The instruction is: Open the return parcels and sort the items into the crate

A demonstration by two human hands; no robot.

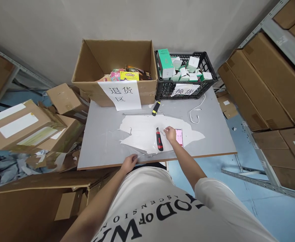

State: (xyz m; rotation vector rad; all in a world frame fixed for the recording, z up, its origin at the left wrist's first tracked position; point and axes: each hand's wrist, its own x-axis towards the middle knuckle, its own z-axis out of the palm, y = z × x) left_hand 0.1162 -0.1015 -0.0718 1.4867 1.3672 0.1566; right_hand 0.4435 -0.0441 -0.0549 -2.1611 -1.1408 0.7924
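Note:
My right hand (170, 134) is over the table, its fingers pinched together near a tiny pale bit that I cannot make out. Just beside it lies a phone (179, 136) with a lit pink screen, partly covered by the hand. To its left a red and black utility knife (159, 141) rests with its blade end pointing away from me. At the table's front edge is my left hand (129, 163), fingers curled closed; whatever they hold is hidden, though something like clear film shows near the fingertips. Under the knife the tabletop has a ragged white patch (144, 131).
A cardboard box (147, 90) of small colourful packs stands at the table's back, beside a black crate (166, 90) of green and white boxes. A yellow and black utility knife (156, 108) and a white cable (191, 116) lie before them. Cartons (18, 126) crowd the left; shelved cartons (263, 80) line the right.

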